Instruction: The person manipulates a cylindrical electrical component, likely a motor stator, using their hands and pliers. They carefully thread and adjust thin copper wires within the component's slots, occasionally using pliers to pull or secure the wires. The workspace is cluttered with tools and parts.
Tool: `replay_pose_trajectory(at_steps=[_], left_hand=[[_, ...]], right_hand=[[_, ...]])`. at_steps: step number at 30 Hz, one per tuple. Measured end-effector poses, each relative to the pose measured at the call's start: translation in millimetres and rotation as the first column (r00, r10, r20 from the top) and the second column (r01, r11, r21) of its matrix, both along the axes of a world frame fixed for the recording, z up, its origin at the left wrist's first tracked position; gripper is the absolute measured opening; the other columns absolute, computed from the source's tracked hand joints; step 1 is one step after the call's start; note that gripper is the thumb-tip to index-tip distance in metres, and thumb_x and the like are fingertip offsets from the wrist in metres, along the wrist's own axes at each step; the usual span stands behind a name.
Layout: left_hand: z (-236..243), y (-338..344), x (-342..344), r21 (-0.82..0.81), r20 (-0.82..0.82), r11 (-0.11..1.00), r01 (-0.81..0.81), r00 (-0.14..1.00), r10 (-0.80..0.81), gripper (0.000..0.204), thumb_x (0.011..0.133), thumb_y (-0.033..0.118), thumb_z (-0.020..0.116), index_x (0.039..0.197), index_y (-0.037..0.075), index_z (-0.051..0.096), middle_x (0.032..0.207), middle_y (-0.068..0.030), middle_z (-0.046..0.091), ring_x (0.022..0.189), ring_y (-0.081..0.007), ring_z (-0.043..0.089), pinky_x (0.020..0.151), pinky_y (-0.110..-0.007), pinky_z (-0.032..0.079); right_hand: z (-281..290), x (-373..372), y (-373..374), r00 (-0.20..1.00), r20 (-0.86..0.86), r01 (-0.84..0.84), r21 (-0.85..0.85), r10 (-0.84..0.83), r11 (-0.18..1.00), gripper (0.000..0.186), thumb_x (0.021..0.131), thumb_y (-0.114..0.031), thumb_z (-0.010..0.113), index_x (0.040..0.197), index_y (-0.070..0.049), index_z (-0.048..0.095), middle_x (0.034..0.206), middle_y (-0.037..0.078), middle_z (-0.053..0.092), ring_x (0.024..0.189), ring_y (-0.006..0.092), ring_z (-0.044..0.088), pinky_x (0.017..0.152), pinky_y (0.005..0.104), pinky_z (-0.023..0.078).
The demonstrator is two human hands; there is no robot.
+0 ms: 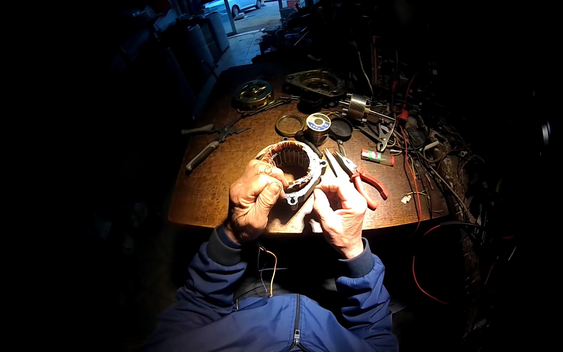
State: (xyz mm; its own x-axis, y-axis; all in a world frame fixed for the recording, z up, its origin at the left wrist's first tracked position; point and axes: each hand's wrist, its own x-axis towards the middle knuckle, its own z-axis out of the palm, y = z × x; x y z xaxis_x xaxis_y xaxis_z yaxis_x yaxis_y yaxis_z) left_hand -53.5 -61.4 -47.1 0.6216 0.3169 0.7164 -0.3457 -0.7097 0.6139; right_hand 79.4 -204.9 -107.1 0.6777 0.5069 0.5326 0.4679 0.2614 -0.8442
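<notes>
A motor stator [308, 189], a metal ring with copper windings and a slotted bore, rests near the front of the table. My left hand [252, 202] is closed at its left side, fingers curled by the windings; what they pinch is hidden. At the stator's lower right edge, my right hand [342, 216] has thumb and fingertips pressed together, and anything between them is too small to make out. Red-handled pliers [366, 185] lie just beyond my right hand. Beside them is a thin dark pointed tool [331, 163].
Behind the stator stand a solder spool [317, 130], a brass-coloured ring [289, 125] and a round dark lid [341, 128]. Pale-handled pliers [203, 157] lie left. A metal cylinder [358, 107], a red-green tube [377, 157] and tangled wires [419, 158] crowd the right.
</notes>
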Motion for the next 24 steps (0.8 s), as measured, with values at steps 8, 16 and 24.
replay_pose_trajectory(at_steps=[8,16,24], left_hand=[[-7.3,0.1,0.7,0.029,0.037,1.000,0.007,0.999,-0.008,0.029,0.107,0.015,0.063,0.082,0.000,0.067,0.096,-0.0128,0.069,0.095,-0.0232,0.059,0.088,-0.035,0.048],[-8.2,0.2,-1.7,0.072,0.035,0.997,-0.015,0.999,0.012,0.021,0.102,0.007,0.066,0.083,0.000,0.069,0.098,-0.0122,0.071,0.097,-0.0237,0.062,0.083,-0.035,0.053],[-6.0,6.7,-5.9,0.227,0.055,0.974,-0.018,0.998,0.006,0.010,0.087,0.004,0.080,0.089,0.000,0.071,0.104,-0.0140,0.070,0.100,-0.0344,0.066,0.097,-0.050,0.053]], right_hand=[[2.7,0.2,-0.8,1.000,0.007,0.008,-0.014,-0.008,1.000,0.005,0.095,0.002,0.074,0.099,0.003,0.072,0.089,0.002,0.072,0.077,0.0075,0.065,0.072,0.0243,0.055],[4.0,-1.0,-5.4,1.000,-0.017,-0.010,-0.085,0.009,0.996,0.007,0.096,0.003,0.073,0.102,0.003,0.071,0.091,0.002,0.071,0.078,0.0075,0.065,0.072,0.0239,0.054],[24.5,-11.3,-0.7,0.989,-0.144,-0.022,-0.031,0.018,0.999,0.009,0.094,0.008,0.070,0.102,0.003,0.069,0.089,0.000,0.067,0.075,0.0053,0.060,0.069,0.0209,0.049]])
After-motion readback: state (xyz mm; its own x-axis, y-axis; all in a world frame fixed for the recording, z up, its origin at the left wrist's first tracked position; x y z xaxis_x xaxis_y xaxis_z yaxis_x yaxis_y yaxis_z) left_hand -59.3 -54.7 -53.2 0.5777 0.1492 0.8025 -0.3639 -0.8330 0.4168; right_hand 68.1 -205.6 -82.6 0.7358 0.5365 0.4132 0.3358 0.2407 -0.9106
